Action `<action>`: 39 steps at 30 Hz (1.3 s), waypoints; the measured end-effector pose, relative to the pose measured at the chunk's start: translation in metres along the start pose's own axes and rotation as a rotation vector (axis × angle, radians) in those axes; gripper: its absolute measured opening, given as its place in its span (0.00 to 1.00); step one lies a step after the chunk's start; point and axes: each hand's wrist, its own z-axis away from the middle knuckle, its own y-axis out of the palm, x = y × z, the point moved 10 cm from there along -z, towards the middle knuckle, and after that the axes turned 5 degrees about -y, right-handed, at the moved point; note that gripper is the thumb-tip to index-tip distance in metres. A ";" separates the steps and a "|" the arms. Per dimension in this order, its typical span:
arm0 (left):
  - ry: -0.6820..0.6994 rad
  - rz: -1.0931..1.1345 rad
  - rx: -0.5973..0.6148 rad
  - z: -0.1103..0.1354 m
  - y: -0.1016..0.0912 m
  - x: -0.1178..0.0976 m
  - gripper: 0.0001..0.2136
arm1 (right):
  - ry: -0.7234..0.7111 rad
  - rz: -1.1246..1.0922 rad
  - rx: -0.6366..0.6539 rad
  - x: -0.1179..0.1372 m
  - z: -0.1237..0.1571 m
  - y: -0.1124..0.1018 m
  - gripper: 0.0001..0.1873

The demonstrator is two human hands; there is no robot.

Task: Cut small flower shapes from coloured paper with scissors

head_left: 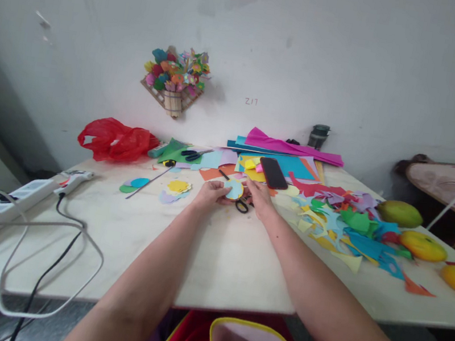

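Note:
My left hand (211, 194) pinches a light blue paper circle (234, 188) that shows yellow along its edge, held just above the table. At the circle's right edge, my right hand (261, 198) has its fingers curled in and seems to grip it; part of its grasp is hidden. Black-handled scissors (242, 207) lie just below the circle, their blades hidden. A dark pen-like stick (224, 174) rests behind it. To the left are a yellow scalloped paper piece (179, 186) with lilac ones under it, and a blue paper circle (140, 182) overlapping green.
A phone (273, 173) lies beyond my right hand, among coloured sheets (292, 167). Paper scraps (343, 229) and mangoes (423, 246) are at right. Another pair of scissors (195, 154), a red plastic bag (116, 140) and a power strip (27, 193) with cables are at left.

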 end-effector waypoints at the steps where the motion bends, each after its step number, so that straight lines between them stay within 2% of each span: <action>1: -0.002 -0.001 -0.005 0.000 0.000 0.000 0.18 | 0.007 0.002 0.005 0.000 0.000 0.000 0.27; 13: 0.001 -0.047 -0.008 0.003 -0.001 -0.003 0.16 | -0.040 0.032 0.130 0.003 0.003 0.015 0.19; 25: 0.014 -0.082 -0.008 0.004 0.001 -0.004 0.17 | -0.077 0.118 0.105 0.005 0.002 0.013 0.22; 34: 0.006 -0.069 0.008 0.002 0.001 -0.001 0.18 | -0.086 0.092 0.108 0.005 0.001 0.013 0.24; 39: -0.037 0.004 0.040 0.006 0.008 -0.003 0.19 | -0.091 0.064 0.104 0.002 -0.001 0.012 0.25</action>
